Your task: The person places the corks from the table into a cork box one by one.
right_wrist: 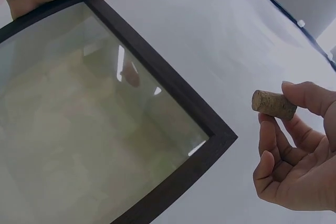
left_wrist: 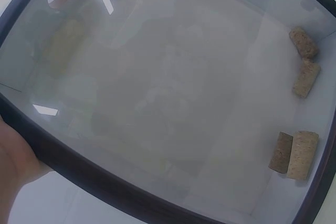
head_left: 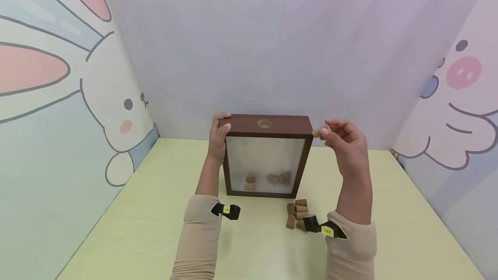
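A dark brown wooden shadow box with a clear front panel stands upright on the table, a round hole in its top. My left hand grips the box's upper left corner, thumb at the front edge and fingers over the top. Between thumb and fingers, my right hand pinches a cork beside the upper right corner. Inside the box, several corks lie at the bottom in two small groups.
Several loose corks lie on the pale yellow table in front of the box's right side. Behind the box hangs a pale curtain. Cartoon-printed panels flank the table on both sides.
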{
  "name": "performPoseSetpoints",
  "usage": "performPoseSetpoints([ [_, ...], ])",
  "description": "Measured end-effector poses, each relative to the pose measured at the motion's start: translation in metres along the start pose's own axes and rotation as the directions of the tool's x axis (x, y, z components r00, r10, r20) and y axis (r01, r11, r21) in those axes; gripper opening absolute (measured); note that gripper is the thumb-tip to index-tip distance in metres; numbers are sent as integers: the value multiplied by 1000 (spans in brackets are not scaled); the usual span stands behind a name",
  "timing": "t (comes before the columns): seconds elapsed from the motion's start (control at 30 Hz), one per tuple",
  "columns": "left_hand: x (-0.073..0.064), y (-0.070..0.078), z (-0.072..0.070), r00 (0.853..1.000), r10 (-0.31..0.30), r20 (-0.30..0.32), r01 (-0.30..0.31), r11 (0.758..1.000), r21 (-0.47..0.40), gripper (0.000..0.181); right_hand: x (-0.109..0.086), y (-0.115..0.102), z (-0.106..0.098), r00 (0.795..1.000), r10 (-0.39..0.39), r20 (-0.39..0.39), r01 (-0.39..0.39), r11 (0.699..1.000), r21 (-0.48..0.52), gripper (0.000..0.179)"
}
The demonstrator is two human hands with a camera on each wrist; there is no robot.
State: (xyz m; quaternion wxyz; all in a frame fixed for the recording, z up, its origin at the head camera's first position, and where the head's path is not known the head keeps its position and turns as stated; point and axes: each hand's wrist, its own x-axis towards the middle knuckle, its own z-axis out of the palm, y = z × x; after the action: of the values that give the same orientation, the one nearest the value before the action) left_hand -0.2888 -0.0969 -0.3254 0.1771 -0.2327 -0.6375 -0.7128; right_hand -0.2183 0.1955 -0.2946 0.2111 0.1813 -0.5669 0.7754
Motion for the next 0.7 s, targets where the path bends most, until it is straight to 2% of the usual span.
performPoseSetpoints([
  [0.17,-1,1,1,1000,-11,2,11,1000,2,44,11,-5,8,997,-28,78,29,999,-16,19],
  [0.33,0,2,1,1000,-16,7,16,1000,2,44,24,-10,17,991,-22,135,25,999,-24,18],
  [0.53,0,3,1,1000,-15,7,15,1000,2,44,38,-11,29,993,23,113,-18,999,-41,17],
  [0.7,0,2,0,1000,-16,13,16,1000,-1,45,46,-7,38,989,37,145,-32,999,-38,16],
])
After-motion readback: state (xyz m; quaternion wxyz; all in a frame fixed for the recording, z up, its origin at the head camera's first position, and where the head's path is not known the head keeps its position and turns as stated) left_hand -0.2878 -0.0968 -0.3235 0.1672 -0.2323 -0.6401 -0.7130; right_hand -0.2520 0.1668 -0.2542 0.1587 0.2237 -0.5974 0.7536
